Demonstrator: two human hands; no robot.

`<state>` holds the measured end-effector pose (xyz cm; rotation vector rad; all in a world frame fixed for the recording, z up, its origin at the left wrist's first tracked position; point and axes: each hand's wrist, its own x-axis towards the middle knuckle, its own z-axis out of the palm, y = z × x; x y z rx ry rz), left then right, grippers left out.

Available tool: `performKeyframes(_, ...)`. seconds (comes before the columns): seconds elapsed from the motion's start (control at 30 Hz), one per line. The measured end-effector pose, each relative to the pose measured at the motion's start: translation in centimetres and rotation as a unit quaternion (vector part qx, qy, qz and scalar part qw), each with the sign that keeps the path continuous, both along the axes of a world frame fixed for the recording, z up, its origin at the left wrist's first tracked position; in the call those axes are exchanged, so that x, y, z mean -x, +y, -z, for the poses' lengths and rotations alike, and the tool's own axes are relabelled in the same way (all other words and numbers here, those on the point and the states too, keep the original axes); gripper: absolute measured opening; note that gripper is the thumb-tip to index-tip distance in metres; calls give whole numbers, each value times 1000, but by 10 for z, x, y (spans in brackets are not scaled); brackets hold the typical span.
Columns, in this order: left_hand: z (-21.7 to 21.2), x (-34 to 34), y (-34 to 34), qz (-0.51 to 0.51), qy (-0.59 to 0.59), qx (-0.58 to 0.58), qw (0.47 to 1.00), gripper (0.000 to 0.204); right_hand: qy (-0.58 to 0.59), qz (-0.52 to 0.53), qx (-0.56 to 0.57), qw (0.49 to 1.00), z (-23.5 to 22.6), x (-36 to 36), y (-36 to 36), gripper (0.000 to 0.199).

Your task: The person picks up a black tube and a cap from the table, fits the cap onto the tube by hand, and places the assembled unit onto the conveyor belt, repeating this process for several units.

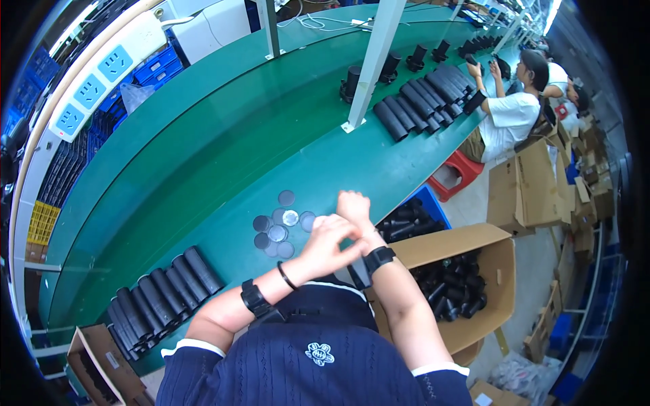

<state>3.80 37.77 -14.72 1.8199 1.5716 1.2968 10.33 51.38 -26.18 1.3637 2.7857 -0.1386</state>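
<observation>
Left hand [330,249], half-curled, at seven o'clock from right hand [353,205], fist-like; contents of both: cannot tell. Discs [277,233] at ten o'clock from left hand, overlapping, some partly hidden.

Has discs [277,233] on the bench [305,176]; has near tubes [162,291] left of discs, far tubes [420,101] right of the post [374,64]; has fittings [443,287] in the carton [500,274] at right.

On grn. bench [308,169], dk. & silvery discs [277,233] are strewn nr. mid., some overlapped; blk. tubes [162,294] are laid in rows nr. L & far R; gry. post [372,71] is fixed upright.
</observation>
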Motion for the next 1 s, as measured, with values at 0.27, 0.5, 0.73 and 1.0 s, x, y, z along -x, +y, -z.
performKeyframes(0.27, -9, -30, 1, 84, 122, 105, 983, 41, -108, -34, 7, 994, 12, 0, -11, 18)
performKeyframes(0.5, -9, -37, -14, 12, 91, 120, 989, 31, -34, 19, 73, 997, 6, 9, -17, 14)
performKeyframes(0.73, -28, -27, -2, 133, 104, 70, 983, 18, 82, -44, 190, 977, -30, -63, -32, 20)
performKeyframes(1.0, 49, 40, -18, -38, -292, 301, 907, 12, 321, 198, 333, 864, -40, -303, -106, 19)
